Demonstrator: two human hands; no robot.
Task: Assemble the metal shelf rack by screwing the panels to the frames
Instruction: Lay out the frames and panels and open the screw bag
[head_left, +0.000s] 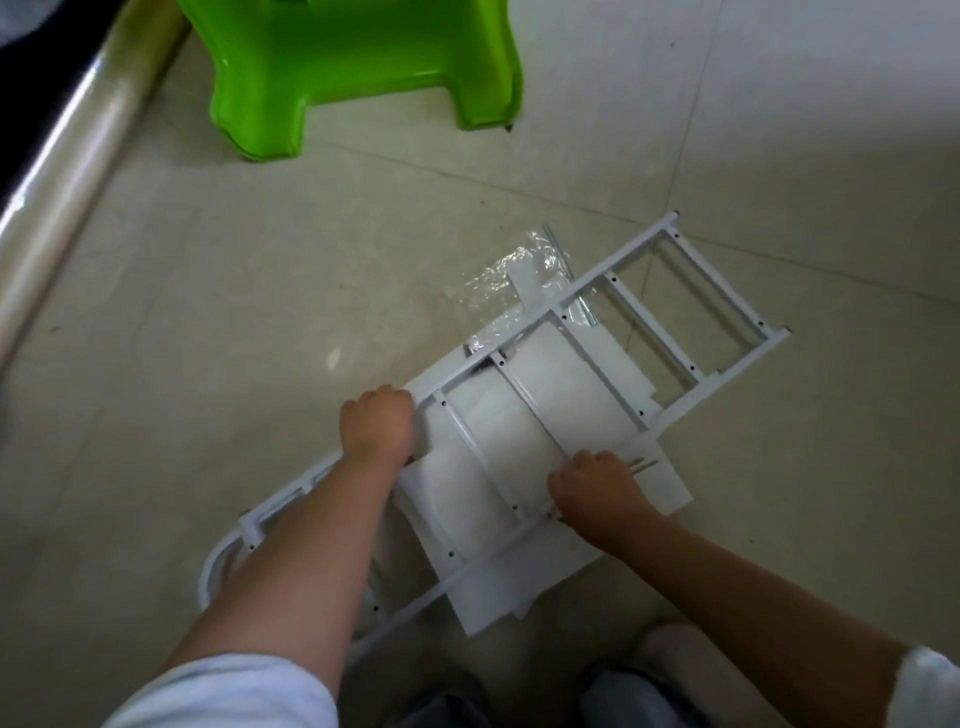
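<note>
Lay flat on the tiled floor (208, 312): white ladder-like metal frame (639, 306) (screw holes along its rails) over white panels (566, 395). Left hand (376, 426) and right hand (597, 488) both gripped rails.

One white ladder-like frame (524, 395), one green stool (358, 67), two hands (bare) (376, 423) (597, 486), one plastic bag (514, 270)
</note>
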